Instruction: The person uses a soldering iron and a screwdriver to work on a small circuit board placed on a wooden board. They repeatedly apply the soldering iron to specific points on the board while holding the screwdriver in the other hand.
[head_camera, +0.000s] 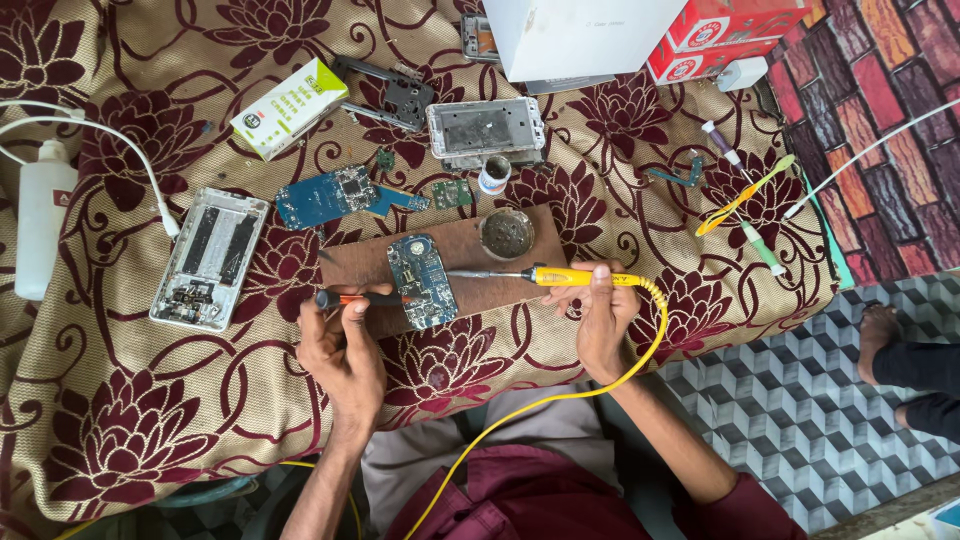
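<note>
A blue circuit board lies on a brown wooden block on the patterned cloth. My right hand grips a yellow-handled soldering iron; its metal tip points left and reaches the board's right edge. A yellow cord runs from the iron down toward my lap. My left hand holds a small tool with a black and orange handle, its end touching the board's left edge. A round tin of dark paste sits on the block just above the iron.
A second blue board, a small green board, a silver phone frame, an opened phone body, a green-white box, a white bottle, red boxes and a yellow-green toothbrush lie around. Another person's foot rests on the tiled floor.
</note>
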